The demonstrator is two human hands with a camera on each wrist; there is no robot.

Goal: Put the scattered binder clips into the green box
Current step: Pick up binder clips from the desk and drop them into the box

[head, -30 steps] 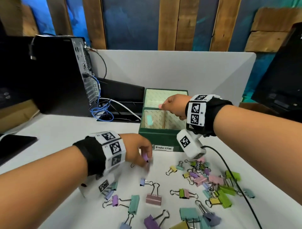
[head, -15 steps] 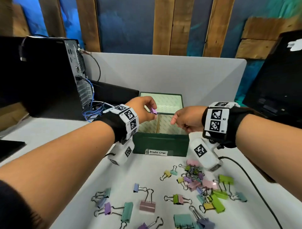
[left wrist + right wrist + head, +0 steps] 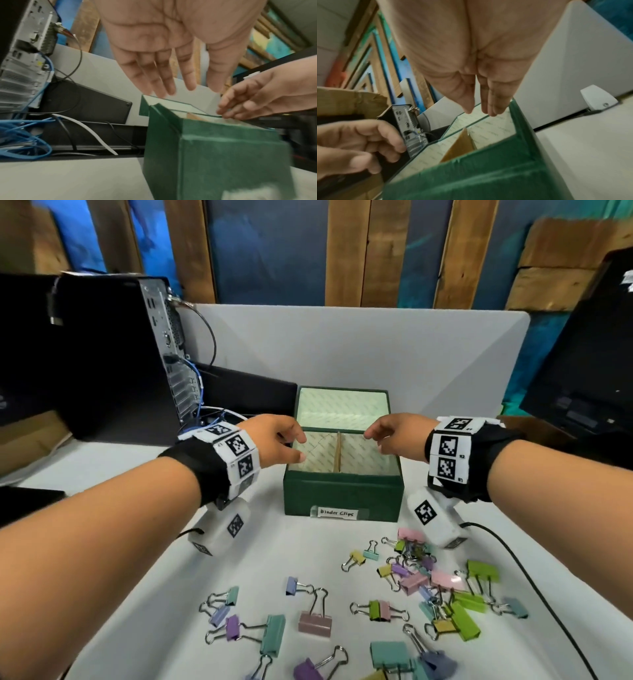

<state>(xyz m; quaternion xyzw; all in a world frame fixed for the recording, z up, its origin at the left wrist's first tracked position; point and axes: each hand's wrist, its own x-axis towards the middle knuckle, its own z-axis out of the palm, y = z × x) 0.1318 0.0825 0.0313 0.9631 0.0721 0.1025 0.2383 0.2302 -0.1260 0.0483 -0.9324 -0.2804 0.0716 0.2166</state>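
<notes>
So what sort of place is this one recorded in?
Most likely an office desk or workstation: a desktop computer tower with cables at the back left, a grey desk divider, and coloured binder clips scattered before a green box labelled for them.

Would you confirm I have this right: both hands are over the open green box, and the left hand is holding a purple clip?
Not quite. Both hands are over the open green box, but the left hand holds nothing: the left wrist view shows its fingers straight and bare. The right hand is empty too, and the clips lie on the table.
</notes>
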